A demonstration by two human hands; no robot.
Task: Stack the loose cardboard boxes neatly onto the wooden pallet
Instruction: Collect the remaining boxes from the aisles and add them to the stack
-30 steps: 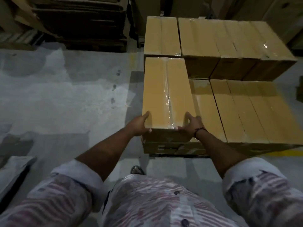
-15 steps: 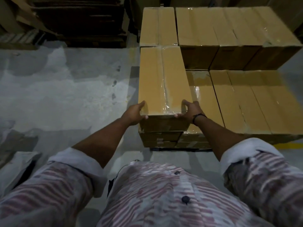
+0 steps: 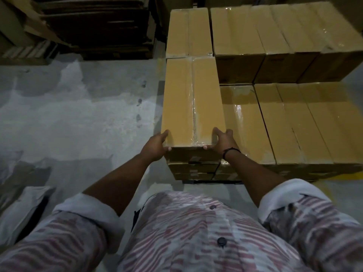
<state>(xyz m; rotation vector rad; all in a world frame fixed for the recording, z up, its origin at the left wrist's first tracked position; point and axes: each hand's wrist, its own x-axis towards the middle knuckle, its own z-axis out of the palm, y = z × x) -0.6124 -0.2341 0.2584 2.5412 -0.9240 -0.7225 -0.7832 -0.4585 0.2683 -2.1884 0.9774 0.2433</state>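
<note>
While both hands clamp the near corners of the top box (image 3: 192, 103), left hand (image 3: 155, 146) curls round the left edge and right hand (image 3: 224, 140) round the right. Box appears to rest on the stack's left column, a layer above the lower boxes (image 3: 284, 124) beside it. I'd slide it flush against the rear box (image 3: 188, 32) and square the front face with the column below. Pallet (image 3: 208, 181) is only a dark strip under the stack. Can't tell if the box is fully seated.
</note>
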